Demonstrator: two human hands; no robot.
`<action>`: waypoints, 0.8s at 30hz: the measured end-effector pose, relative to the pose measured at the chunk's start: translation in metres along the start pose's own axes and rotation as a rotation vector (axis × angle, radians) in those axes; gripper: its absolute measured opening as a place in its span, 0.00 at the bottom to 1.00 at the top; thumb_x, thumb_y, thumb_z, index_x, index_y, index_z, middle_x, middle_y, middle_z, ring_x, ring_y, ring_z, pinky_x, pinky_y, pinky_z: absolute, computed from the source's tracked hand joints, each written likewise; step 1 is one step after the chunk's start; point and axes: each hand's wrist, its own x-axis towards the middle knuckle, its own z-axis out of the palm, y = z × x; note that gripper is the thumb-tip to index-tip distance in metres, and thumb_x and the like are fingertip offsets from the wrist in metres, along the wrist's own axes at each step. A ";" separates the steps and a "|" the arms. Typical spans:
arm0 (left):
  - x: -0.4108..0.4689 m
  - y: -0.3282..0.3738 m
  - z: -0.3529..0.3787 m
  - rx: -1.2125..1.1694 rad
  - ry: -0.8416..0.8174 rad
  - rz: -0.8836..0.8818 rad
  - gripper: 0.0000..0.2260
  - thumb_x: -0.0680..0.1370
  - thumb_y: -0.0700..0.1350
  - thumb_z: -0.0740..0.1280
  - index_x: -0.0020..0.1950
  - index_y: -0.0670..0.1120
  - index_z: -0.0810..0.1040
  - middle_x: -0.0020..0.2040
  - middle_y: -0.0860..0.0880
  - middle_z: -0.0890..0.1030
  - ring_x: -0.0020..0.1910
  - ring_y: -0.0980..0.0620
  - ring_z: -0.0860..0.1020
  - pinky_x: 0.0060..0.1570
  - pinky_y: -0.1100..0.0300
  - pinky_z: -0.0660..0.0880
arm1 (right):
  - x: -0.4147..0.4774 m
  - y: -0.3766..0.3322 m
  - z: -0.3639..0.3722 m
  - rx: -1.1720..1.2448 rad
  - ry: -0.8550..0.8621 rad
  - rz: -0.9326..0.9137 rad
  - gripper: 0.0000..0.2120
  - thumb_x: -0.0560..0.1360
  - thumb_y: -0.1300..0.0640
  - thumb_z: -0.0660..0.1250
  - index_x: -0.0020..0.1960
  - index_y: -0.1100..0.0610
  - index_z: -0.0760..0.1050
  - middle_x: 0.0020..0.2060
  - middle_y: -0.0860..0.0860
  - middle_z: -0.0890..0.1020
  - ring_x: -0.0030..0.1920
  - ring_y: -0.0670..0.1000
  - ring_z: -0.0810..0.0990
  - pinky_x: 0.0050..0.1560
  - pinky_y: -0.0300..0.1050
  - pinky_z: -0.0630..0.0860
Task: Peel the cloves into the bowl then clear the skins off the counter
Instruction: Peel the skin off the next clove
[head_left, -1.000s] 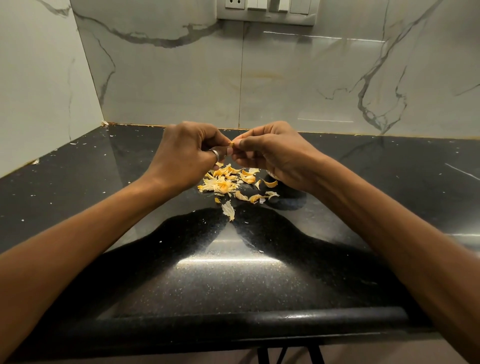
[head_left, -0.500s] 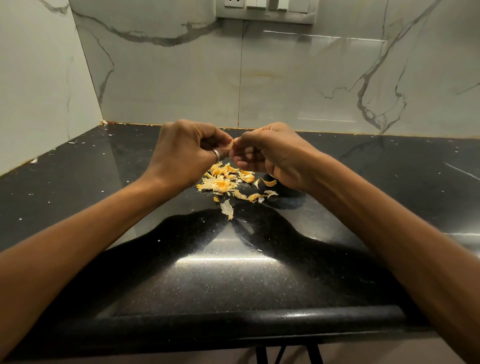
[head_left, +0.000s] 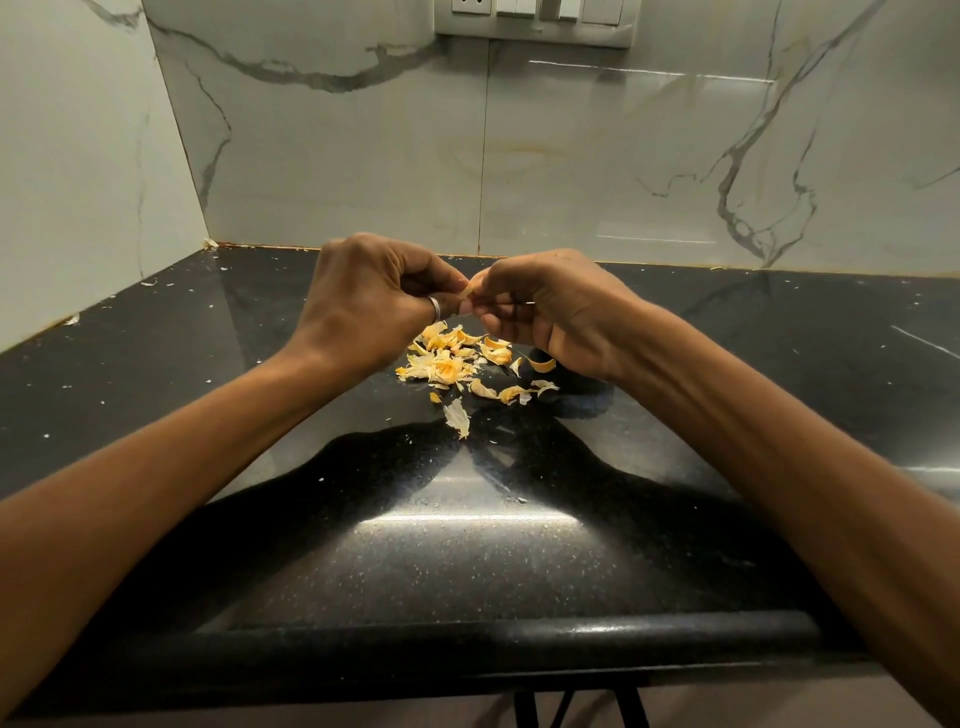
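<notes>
So that peelings dropped onto the heap of skins (head_left: 452, 364) on the desk (head_left: 467, 545), I held my left hand (head_left: 374, 301) and right hand (head_left: 550, 306) just above it, both pinching what looked like a clove (head_left: 469, 292) between them.

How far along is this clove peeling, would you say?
Done: several cloves look peeled, judging by the pile of skins on the counter. In hand: the left hand and right hand pinch one clove above that pile. Left: finishing it and clearing the skins. I cannot make out a bowl.
</notes>
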 end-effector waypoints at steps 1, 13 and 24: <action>0.000 0.000 0.000 0.000 0.000 -0.001 0.12 0.70 0.43 0.79 0.52 0.50 0.85 0.43 0.57 0.83 0.40 0.63 0.83 0.44 0.67 0.81 | 0.000 0.000 0.000 -0.003 0.000 -0.002 0.06 0.75 0.68 0.67 0.51 0.69 0.79 0.36 0.58 0.83 0.31 0.47 0.80 0.34 0.37 0.79; 0.002 -0.003 0.002 -0.122 -0.055 -0.103 0.10 0.70 0.40 0.79 0.51 0.44 0.86 0.45 0.50 0.86 0.43 0.58 0.85 0.48 0.59 0.83 | 0.001 0.003 -0.001 -0.131 -0.016 -0.077 0.09 0.79 0.62 0.67 0.45 0.67 0.80 0.33 0.55 0.83 0.31 0.46 0.78 0.34 0.37 0.79; 0.006 0.002 -0.001 -0.562 -0.091 -0.382 0.12 0.70 0.37 0.77 0.51 0.46 0.84 0.46 0.42 0.86 0.45 0.48 0.84 0.49 0.53 0.83 | -0.001 0.001 0.000 -0.082 -0.015 -0.088 0.07 0.77 0.63 0.67 0.41 0.64 0.79 0.31 0.52 0.80 0.31 0.46 0.76 0.35 0.38 0.79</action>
